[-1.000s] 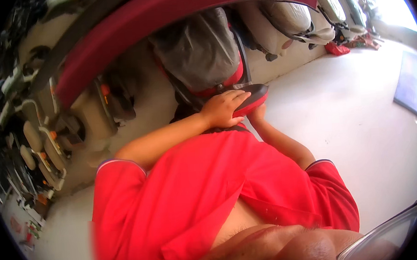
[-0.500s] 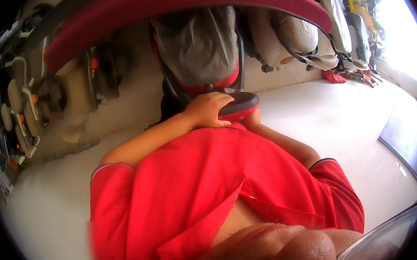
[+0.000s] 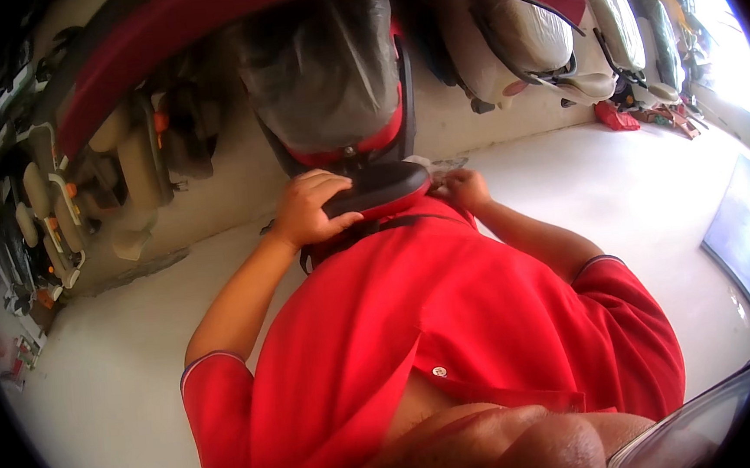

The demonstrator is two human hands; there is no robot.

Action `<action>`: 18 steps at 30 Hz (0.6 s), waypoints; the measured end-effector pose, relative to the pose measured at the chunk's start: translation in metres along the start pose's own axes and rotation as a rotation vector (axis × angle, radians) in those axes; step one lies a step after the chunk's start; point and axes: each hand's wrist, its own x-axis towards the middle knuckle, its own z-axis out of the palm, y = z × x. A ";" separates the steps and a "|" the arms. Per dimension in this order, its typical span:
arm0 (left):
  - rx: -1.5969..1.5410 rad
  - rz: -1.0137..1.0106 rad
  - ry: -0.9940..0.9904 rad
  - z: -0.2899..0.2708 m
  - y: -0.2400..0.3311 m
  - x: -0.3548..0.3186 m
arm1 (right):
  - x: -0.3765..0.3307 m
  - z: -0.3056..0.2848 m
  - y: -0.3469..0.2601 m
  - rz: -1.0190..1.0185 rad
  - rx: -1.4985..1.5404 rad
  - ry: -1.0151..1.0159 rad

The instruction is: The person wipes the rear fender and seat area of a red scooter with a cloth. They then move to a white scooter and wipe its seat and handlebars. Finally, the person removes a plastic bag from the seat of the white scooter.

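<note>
Left grip (image 3: pixel 308 209) around rounded black-red pad (image 3: pixel 382 186), perhaps leatherette.

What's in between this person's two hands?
In the head view, a padded piece with a black top and red side lies between the left hand and right hand.

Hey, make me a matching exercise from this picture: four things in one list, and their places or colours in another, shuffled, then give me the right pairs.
Things:
1. left hand
2. right hand
3. oval pad
4. plastic cover

Places and colours:
A. black on top, red along the side
B. by the pad's right end
C. greyish and wrinkled
D. at the pad's left end, thumb and fingers on it

Right pairs: 1-D, 2-B, 3-A, 4-C.
</note>
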 end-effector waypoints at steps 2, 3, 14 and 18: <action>0.071 -0.021 0.057 -0.001 0.001 0.000 | 0.004 -0.022 0.020 0.298 0.276 -0.085; 0.080 -0.012 0.078 -0.004 0.005 0.003 | 0.009 -0.024 0.053 0.297 0.285 -0.086; 0.123 -0.055 0.167 -0.001 0.002 -0.005 | -0.001 0.009 0.167 0.161 -0.040 0.092; 0.120 -0.075 0.204 0.001 -0.001 -0.007 | 0.013 -0.016 0.113 0.299 0.124 0.198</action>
